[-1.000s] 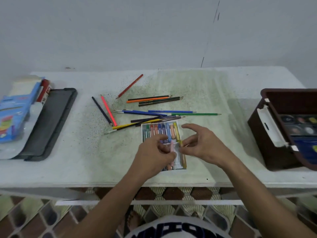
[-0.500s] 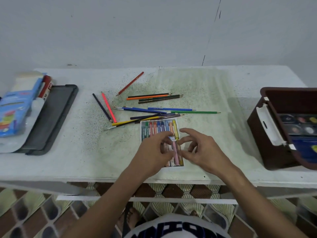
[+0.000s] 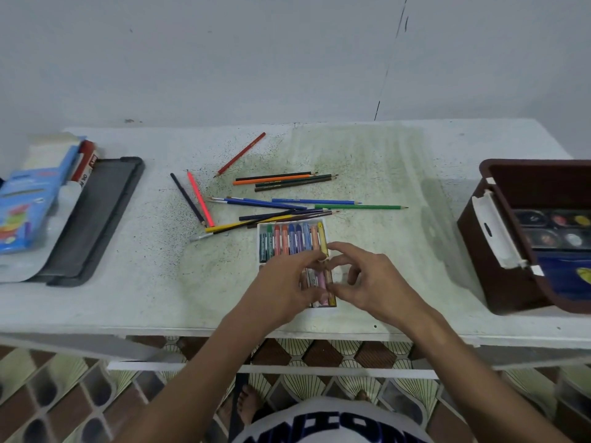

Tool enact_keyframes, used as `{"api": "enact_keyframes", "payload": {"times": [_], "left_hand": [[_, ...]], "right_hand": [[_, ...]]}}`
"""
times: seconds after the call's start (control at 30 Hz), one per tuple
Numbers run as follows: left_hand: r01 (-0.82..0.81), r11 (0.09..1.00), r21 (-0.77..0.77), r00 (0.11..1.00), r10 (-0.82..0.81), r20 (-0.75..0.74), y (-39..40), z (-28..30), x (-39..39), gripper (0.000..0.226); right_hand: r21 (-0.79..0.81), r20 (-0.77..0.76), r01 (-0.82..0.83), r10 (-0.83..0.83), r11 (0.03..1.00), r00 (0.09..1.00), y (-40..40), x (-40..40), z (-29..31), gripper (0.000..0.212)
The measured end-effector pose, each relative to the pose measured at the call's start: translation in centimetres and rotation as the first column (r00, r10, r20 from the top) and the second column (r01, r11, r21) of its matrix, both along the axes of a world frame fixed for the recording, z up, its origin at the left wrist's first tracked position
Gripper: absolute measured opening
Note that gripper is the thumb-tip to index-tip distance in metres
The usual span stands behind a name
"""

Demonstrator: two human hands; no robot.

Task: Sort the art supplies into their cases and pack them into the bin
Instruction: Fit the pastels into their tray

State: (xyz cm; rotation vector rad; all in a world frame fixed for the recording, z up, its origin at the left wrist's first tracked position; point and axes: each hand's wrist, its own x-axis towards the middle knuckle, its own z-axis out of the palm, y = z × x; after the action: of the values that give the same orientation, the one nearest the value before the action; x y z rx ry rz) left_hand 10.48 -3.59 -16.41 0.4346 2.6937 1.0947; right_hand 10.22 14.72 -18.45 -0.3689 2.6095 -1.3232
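Both hands settle crayons in the crayon tray (image 3: 292, 222): left hand (image 3: 281, 287) and right hand (image 3: 371, 282) pinch a pink crayon (image 3: 321, 279); beyond them, colored pencils (image 3: 287, 199) lie loose on the surface (image 3: 399, 161); right, the bin (image 3: 511, 251) holds a paint set (image 3: 556, 230) only; packing seems barely half done.

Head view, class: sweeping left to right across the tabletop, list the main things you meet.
Blue box → dark tray → loose coloured pencils → white crayon case, both hands over its near end → brown bin holding a paint palette.

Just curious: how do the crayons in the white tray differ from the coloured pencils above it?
The crayons are short, thick and lined up side by side in their white tray; the coloured pencils are long, thin and scattered loose at mixed angles on the table. Both come in many colours.
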Motion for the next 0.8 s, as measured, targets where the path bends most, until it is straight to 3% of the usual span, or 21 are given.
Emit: {"api": "enact_keyframes", "payload": {"times": [0.47,0.63,0.8], "left_hand": [[-0.036,0.994,-0.1,0.999,0.036,-0.008,-0.3,-0.4,-0.1,0.072],[0.0,0.968,-0.252,0.998,-0.016,-0.06,0.0,-0.1,-0.3,0.073],[-0.022,0.989,-0.145,1.0,0.022,-0.005,-0.3,-0.9,-0.5,0.073]], "right_hand": [[-0.205,0.055,0.083,-0.073,0.975,0.996,0.1,0.5,-1.1,0.063],[-0.236,0.074,0.099,-0.084,0.967,0.994,0.1,0.5,-1.3,0.061],[-0.289,0.095,0.123,-0.1,0.949,0.99,-0.1,0.4,-1.4,0.059]]}}
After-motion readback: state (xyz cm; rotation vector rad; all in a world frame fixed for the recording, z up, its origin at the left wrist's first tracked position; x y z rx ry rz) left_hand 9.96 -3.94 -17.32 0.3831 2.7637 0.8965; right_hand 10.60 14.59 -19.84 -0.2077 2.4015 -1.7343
